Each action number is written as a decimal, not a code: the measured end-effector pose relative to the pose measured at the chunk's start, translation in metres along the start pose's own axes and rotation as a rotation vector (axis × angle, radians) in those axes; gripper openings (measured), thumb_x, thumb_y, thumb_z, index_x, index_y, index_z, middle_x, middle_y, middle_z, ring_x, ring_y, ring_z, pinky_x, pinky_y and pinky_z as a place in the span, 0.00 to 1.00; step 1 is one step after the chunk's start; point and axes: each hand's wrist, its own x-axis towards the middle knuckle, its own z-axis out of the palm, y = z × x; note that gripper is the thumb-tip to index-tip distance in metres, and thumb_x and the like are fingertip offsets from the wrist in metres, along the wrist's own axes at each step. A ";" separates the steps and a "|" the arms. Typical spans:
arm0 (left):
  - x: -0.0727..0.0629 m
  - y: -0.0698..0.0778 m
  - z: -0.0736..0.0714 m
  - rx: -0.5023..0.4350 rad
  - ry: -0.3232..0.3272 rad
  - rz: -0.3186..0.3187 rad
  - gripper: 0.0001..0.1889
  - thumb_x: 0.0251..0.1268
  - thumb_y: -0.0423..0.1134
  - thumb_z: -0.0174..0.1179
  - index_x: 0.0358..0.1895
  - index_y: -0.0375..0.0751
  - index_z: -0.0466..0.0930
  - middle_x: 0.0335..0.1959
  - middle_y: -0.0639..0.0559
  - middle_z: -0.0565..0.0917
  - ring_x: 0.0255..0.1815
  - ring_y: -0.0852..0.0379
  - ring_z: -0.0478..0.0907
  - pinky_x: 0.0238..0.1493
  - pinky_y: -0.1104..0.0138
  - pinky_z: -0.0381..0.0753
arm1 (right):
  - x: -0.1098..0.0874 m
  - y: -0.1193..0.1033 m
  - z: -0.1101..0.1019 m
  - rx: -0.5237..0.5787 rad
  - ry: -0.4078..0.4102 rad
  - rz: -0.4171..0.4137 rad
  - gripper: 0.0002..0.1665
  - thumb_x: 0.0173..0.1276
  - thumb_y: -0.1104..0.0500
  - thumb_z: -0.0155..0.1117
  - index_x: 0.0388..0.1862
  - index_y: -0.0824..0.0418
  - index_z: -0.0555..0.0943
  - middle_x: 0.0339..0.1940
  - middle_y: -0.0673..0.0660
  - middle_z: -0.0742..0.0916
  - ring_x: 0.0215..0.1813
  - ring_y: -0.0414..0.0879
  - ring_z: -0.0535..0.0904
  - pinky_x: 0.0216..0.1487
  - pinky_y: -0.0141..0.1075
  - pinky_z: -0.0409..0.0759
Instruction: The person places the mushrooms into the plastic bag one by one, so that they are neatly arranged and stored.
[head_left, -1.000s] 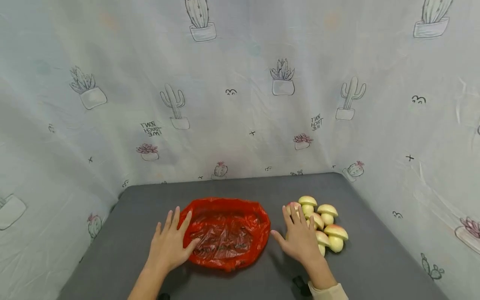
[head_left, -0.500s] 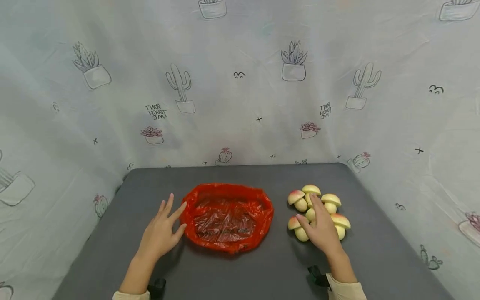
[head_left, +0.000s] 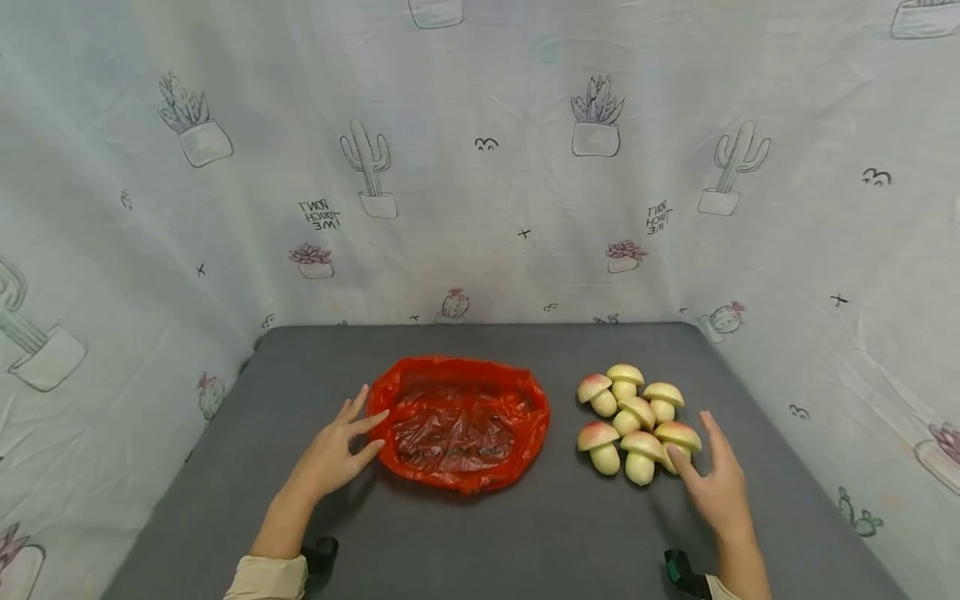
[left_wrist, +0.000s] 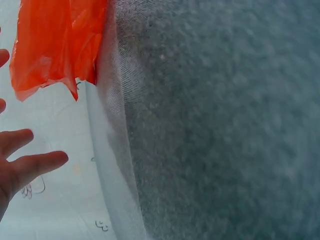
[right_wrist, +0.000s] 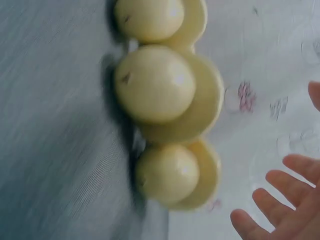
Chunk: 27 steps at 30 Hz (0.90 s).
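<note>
A red plastic bag (head_left: pixel 536 425) is spread into a wide, shallow open shape on the dark table, its mouth facing up. My left hand (head_left: pixel 330 454) is at its left rim, fingers spread and holding nothing; whether the fingertips touch the rim I cannot tell. In the left wrist view, the bag's ragged edge (left_wrist: pixel 55 55) hangs apart from the fingers. To the right lie several toy mushrooms (head_left: pixel 636 414), pale yellow with pink-tinged caps. Beside the front-right mushroom (head_left: pixel 678 435) is my right hand (head_left: pixel 716 492), fingers extended and nothing in its grasp. The right wrist view shows rounded mushroom stems (right_wrist: pixel 155 82).
A dark grey cloth-covered table (head_left: pixel 495 542) lies under everything. A pale curtain (head_left: pixel 510 192) printed with cacti closes off the back and both sides. Black wrist devices (head_left: pixel 321 554) sit under both forearms.
My right hand has moved right, from over the mushrooms to their right side, uncovering the group. My left hand has drawn back from over the bag to its left rim. The head view has tilted downward.
</note>
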 end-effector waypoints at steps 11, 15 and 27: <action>0.010 -0.004 0.011 -0.068 -0.024 0.000 0.23 0.63 0.41 0.61 0.61 0.39 0.76 0.74 0.37 0.56 0.69 0.32 0.58 0.59 0.39 0.64 | -0.007 0.023 0.003 -0.063 -0.118 0.008 0.52 0.62 0.55 0.67 0.77 0.60 0.49 0.74 0.70 0.59 0.68 0.71 0.58 0.58 0.59 0.63; 0.011 -0.004 0.014 -0.048 -0.018 0.001 0.21 0.63 0.38 0.61 0.60 0.40 0.77 0.73 0.37 0.58 0.67 0.32 0.62 0.57 0.41 0.68 | -0.007 0.021 0.010 -0.084 -0.140 -0.028 0.51 0.59 0.53 0.70 0.76 0.61 0.54 0.72 0.71 0.64 0.67 0.72 0.60 0.56 0.61 0.64; 0.020 -0.001 0.018 -0.057 -0.048 -0.041 0.20 0.63 0.33 0.59 0.60 0.37 0.77 0.72 0.36 0.60 0.10 0.67 0.55 0.16 0.71 0.62 | -0.002 0.022 0.028 -0.171 -0.205 -0.083 0.51 0.53 0.48 0.73 0.73 0.60 0.61 0.68 0.71 0.68 0.65 0.71 0.63 0.53 0.66 0.66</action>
